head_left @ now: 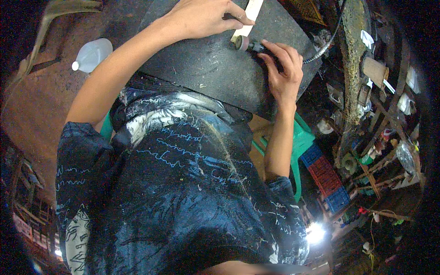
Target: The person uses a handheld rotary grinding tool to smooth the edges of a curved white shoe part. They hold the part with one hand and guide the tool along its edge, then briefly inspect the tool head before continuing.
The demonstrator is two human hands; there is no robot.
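At the top of the dark board (183,68), my left hand (211,18) is closed on a pale, narrow strip (246,23), perhaps of wood, with thumb and finger near its right edge. A handheld rotary tool (250,46) with a small round reddish-brown disc (240,43) is in my right hand (283,68), its fingers wrapped round the dark body. The disc is at the lower end of the strip; whether they touch I cannot tell. A flexible shaft (314,57) runs from the tool up to the right.
A translucent jug (91,56) lies at left. Below the board are a green plastic chair (300,135) and blue and red crates (321,167). Along the right stand a rough post (350,91) and cluttered odds and ends. A bright light (316,233) shows at lower right.
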